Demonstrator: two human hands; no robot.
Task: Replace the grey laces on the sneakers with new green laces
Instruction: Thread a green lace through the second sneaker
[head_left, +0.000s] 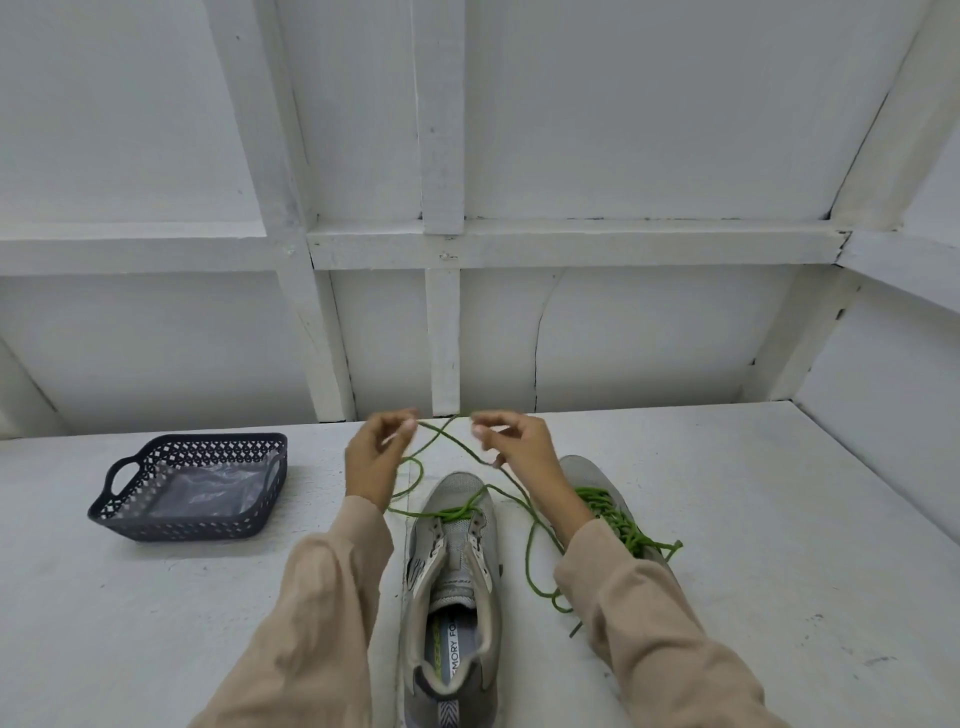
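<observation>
**A:** Where is the lace?

**B:** The green lace (447, 514) passes through the front eyelets of the grey sneaker (454, 571), which stands mid-worktop with its heel toward the near edge.

**A:** And the hands?

**B:** The left hand (371, 457) pinches one strand and the right hand (519, 447) the other. Each grip is closed on lace, and the strands cross beyond the toe, probably to even the lengths before the next eyelets.

**A:** The other shoe?

**B:** The second sneaker (587, 470), just beside it toward the right edge, is already laced green, so I'd judge the task over halfway. A dark basket (124, 512) sits well apart near the left edge.
</observation>
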